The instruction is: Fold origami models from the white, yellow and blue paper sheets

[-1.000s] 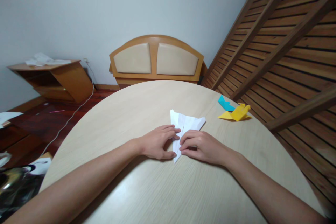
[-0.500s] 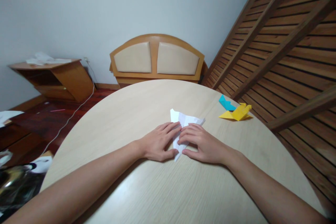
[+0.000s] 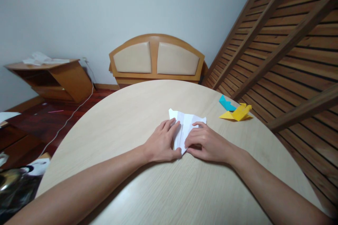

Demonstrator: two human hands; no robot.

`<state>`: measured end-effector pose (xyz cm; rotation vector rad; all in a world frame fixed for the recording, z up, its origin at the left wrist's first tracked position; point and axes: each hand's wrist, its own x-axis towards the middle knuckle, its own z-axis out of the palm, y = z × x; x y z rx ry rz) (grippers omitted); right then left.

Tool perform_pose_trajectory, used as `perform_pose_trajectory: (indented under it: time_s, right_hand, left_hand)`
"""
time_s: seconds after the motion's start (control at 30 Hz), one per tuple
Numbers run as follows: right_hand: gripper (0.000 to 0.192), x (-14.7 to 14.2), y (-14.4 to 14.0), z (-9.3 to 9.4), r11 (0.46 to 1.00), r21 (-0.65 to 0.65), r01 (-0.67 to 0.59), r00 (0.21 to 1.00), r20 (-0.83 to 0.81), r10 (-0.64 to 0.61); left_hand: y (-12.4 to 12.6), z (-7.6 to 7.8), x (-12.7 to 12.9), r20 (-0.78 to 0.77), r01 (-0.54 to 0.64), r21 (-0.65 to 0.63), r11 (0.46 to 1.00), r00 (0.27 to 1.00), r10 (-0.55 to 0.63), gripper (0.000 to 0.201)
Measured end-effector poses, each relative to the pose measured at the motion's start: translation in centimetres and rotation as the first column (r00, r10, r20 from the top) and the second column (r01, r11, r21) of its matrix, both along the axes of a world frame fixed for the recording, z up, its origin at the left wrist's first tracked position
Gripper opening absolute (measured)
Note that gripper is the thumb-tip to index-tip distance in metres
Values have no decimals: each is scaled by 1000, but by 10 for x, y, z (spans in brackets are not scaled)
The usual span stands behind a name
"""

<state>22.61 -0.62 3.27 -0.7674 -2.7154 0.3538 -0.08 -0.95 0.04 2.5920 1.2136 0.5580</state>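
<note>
A folded white sheet of paper [image 3: 181, 129] lies on the round table, wide at the far side and narrowing to a tip towards me. Vertical creases run down it, and its far corners stick out. My left hand [image 3: 163, 140] rests over its left edge with fingers spread, the thumb on the paper close to the near tip. At the right edge, my right hand [image 3: 207, 141] has its fingers curled and pinches the paper low down between thumb and fingertips. The parts under both hands are hidden.
A yellow origami figure [image 3: 239, 113] and a blue folded paper piece [image 3: 226, 103] sit at the right of the pale round table [image 3: 113, 119]. Beyond stands a padded headboard [image 3: 132, 58]. Wooden slats [image 3: 290, 49] lean at the right; a low cabinet [image 3: 71, 81] is far left.
The paper's folded part has opened out wider across the middle. My right fingers have curled in and closed on its right edge; my left fingers have shifted slightly left.
</note>
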Motion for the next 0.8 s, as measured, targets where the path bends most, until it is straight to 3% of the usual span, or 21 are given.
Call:
perform_pose_trajectory:
  time_s: [0.1,0.3,0.6,0.8]
  right_hand:
    - [9,-1,1,-1,1000,-1,-23,1000,17,23]
    - [14,2,-2,0,998,-68,9,1000,20,-8]
    - [24,5,-8,8,994,-101,39,997,70,-32]
    - [20,6,-10,10,994,-104,24,995,101,-14]
  left_hand:
    - [2,-1,-1,19,41,15,999,999,-41,87]
    - [2,1,-4,-36,125,-1,992,992,-125,53]
    - [5,8,-11,-162,166,-83,983,971,-177,65]
    - [11,8,-17,-139,179,-118,977,971,-195,76]
